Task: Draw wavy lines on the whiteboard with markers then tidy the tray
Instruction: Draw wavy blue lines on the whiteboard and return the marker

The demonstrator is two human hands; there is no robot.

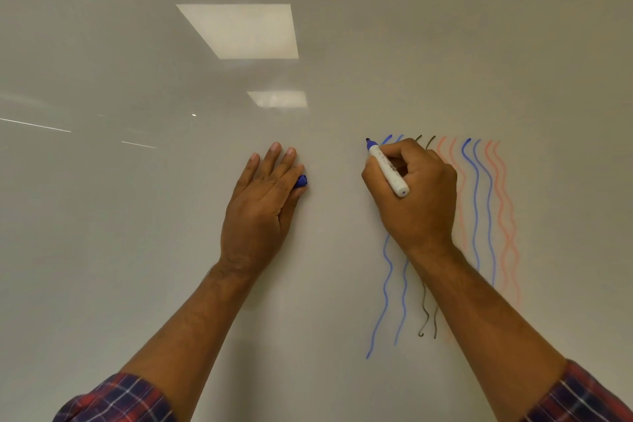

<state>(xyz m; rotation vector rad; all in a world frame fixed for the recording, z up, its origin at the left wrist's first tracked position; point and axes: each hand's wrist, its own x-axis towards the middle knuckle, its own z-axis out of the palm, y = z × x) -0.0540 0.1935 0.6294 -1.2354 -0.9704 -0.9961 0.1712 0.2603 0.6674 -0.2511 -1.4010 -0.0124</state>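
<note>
A: ok so where's the marker [388, 170] in this one?

B: right hand [414, 195] has it, fingers curled tight round the white barrel, pen-style. the blue tip sits against the whiteboard [137, 250], just left of the top of the blue lines [385, 284]. butt end points back at the camera

A: and the other hand?

B: left hand [263, 195] lies flat on the board, well left of the drawing, four fingers straight and a bit spread. a blue cap [301, 181] pokes out at the thumb side, pinched between the thumb and the edge of the hand. only its end shows

A: how many lines are up?

B: pairs, all wavy, running top to bottom. from the left: those two blue ones, two thin black lines [424, 305], a faint red pair [442, 151] mostly behind the right hand, a second blue pair [476, 202], then two red lines [503, 209] at the far right. the right wrist and forearm cover the middle of the first few, so can't tell how they run there

A: anything else in shot?

B: plaid sleeves [116, 401] at both bottom corners, and two pale light reflections [239, 29] on the board above the left hand
</note>
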